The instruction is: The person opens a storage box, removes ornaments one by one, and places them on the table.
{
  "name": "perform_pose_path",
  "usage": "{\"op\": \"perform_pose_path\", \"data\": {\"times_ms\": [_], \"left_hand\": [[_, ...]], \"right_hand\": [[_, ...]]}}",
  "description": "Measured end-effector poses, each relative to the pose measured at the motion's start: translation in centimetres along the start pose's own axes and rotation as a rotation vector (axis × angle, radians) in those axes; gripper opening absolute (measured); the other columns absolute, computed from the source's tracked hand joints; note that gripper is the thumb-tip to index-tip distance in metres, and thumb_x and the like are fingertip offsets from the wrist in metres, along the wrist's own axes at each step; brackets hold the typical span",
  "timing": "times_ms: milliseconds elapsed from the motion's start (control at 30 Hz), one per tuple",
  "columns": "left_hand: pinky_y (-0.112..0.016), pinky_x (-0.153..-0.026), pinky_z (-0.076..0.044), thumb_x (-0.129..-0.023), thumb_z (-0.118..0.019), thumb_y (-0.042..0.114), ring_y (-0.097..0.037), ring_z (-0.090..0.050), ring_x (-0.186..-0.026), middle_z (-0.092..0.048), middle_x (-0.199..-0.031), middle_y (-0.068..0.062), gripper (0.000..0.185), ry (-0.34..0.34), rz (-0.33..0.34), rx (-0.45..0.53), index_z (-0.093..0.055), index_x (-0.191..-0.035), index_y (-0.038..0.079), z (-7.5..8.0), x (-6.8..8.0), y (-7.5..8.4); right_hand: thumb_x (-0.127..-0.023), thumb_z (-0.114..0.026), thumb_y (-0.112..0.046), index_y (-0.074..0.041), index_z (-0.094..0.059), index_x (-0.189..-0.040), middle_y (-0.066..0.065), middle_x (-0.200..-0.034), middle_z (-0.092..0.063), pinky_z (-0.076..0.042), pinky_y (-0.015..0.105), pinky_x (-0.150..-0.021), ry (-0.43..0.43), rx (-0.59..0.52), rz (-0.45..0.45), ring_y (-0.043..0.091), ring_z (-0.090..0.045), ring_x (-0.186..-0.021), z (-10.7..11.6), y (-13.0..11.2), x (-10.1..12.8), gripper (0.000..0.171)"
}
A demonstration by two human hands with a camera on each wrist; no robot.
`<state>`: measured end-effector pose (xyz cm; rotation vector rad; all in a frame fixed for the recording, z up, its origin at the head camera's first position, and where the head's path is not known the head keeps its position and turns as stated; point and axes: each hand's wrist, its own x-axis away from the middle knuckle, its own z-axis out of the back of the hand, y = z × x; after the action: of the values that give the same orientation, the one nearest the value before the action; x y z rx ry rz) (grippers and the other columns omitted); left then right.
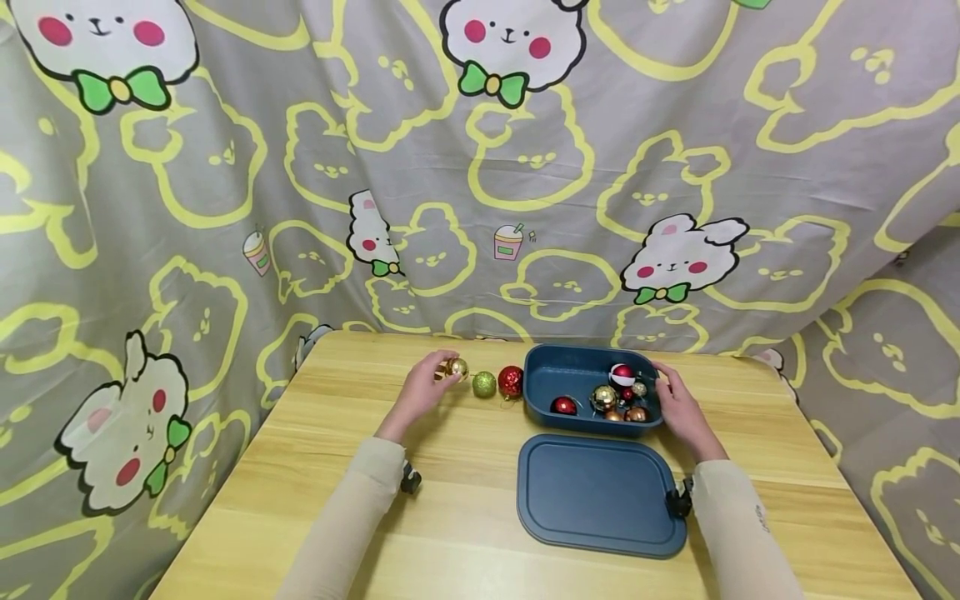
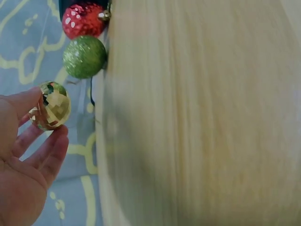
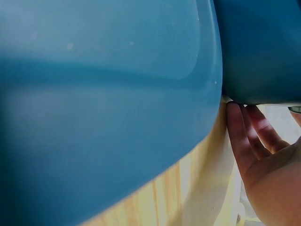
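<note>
Up at the far edge of the wooden table point(image 1: 465, 533), the left hand point(image 1: 420, 393) pinches a gold mirrored bauble point(image 1: 457, 367) between thumb and fingertips; the left wrist view shows the thumb point(image 2: 21, 101) on one side of the faceted ball point(image 2: 51, 105) and the loosely curved fingers point(image 2: 51, 153) under it, so the grasp is light, not clenched. Just beside that ball lies a green glitter bauble point(image 1: 483, 383), and next to it a red bauble point(image 1: 511, 381) with pale dots, close against the left wall of the dark blue box point(image 1: 540, 392). The right hand point(image 1: 678, 408) rests against the right end of the box, fingers nearly straight and pressed to its wall; in the right wrist view the fingertips point(image 3: 237, 127) touch the box's underside edge point(image 3: 258, 56) where it meets the table. Inside the box lie several more baubles point(image 1: 611, 398), red, gold and copper, one red and white. The matching blue lid point(image 1: 596, 492) lies flat on the table, just in front of the box.
</note>
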<state>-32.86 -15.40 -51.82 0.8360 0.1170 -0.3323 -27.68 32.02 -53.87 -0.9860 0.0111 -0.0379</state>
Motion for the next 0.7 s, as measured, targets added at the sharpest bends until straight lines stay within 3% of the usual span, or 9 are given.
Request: {"op": "perform_pose_path", "data": {"times_ms": [300,700], "left_hand": [[-0.048,-0.1,-0.057,-0.096,-0.074,0.017,-0.033,-0.069,-0.114,-0.067,-0.133,-0.015,0.044,-0.03,0.061,-0.024,-0.062,-0.138,0.008,-0.18,-0.05,-0.99],[-0.046,-0.099,-0.058,-0.096,-0.074,0.015,-0.035,-0.07,-0.114,-0.066,-0.136,-0.014,0.043,-0.055,0.116,0.006,-0.062,-0.137,0.008,-0.56,0.12,-0.67]], "right_hand": [[-0.115,-0.025,-0.031,-0.008,-0.021,-0.164,0.036,-0.161,-0.028,-0.023,0.07,-0.118,0.002,0.021,0.01,0.056,-0.03,-0.146,0.08,-0.3,0.26,0.055],[-0.115,-0.023,-0.035,-0.011,-0.019,-0.165,0.036,-0.161,-0.028,-0.022,0.071,-0.119,-0.011,0.022,-0.01,0.057,-0.029,-0.147,0.09,-0.24,0.12,0.056]]}}
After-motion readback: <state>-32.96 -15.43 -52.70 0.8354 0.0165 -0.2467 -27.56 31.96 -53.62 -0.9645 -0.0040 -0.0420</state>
